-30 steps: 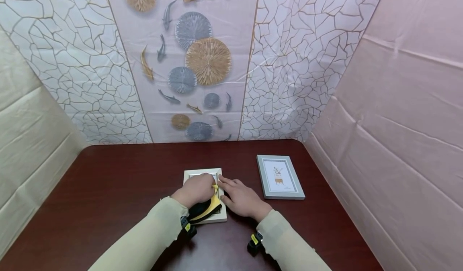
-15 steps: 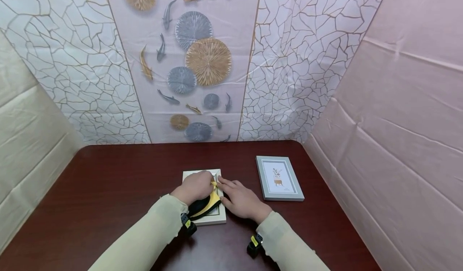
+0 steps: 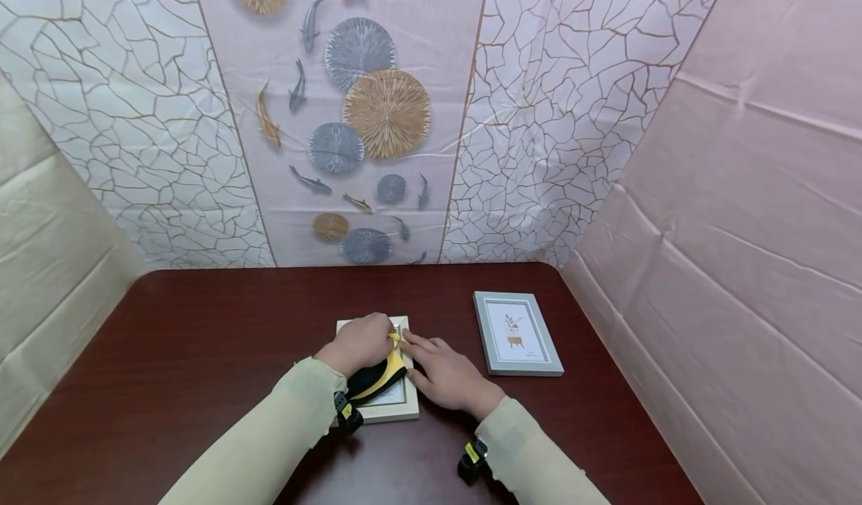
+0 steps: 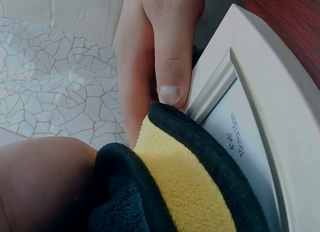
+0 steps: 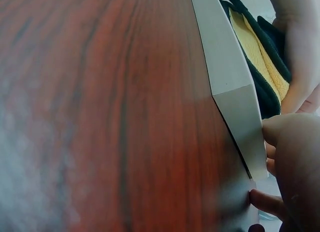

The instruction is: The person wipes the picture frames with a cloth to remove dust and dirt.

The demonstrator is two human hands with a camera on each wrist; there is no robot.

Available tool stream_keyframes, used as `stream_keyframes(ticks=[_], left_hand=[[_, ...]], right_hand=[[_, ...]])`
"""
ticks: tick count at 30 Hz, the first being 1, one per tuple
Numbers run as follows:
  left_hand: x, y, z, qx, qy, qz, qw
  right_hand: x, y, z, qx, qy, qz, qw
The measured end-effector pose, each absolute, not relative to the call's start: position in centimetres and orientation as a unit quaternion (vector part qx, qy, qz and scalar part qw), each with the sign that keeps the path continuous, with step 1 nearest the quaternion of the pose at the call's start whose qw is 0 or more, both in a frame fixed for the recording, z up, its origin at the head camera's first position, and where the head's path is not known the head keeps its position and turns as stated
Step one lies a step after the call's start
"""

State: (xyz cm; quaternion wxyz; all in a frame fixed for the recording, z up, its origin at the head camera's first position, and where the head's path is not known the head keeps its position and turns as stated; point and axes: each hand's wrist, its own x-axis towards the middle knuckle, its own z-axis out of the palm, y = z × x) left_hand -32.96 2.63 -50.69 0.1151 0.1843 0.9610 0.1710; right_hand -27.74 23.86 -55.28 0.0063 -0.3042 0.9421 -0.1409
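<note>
A cream picture frame [image 3: 390,417] lies flat on the table. My left hand [image 3: 364,343] grips a yellow cloth [image 3: 393,366] with dark edging, bunched over the frame's glass. In the left wrist view the cloth [image 4: 185,172] lies on the inset, where "10cmx15cm" is printed. My right hand [image 3: 447,374] rests along the frame's right edge, its fingers fairly straight. Seen from the right wrist, thumb and fingers of that hand [image 5: 300,162] touch the frame's side [image 5: 240,122]. Much of the inset is hidden under the left hand and cloth.
A grey picture frame [image 3: 483,333] with a plant print lies to the right of my right hand. The dark red table [image 3: 202,385] meets patterned cloth walls [image 3: 364,191] at the back and a plain pinkish wall [image 3: 727,265] on the right.
My left hand and the cloth have shifted slightly on the frame, showing more of its lower inset. The right hand keeps its place on the edge. The whole view has drifted slightly.
</note>
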Motion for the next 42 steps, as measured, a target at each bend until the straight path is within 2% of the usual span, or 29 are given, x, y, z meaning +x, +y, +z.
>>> stream_keyframes(ticks=[9, 21, 29, 42], left_hand=[[-32.9, 2.0, -50.9, 0.185, 0.957, 0.186, 0.124], [-31.7, 0.9, -50.7, 0.225, 0.958, 0.148, 0.093], [-30.2, 0.4, -50.3, 0.237, 0.953, 0.153, 0.114], [-26.6, -1.2, -49.9, 0.306, 0.929, 0.158, 0.134]], right_hand=[[-27.3, 23.3, -54.9, -0.309, 0.941, -0.140, 0.006], [-27.0, 22.2, -54.7, -0.301, 0.946, -0.121, 0.002], [-27.1, 22.4, -54.9, -0.295, 0.948, -0.118, -0.009], [-27.0, 23.1, -54.9, -0.290, 0.949, -0.126, -0.004]])
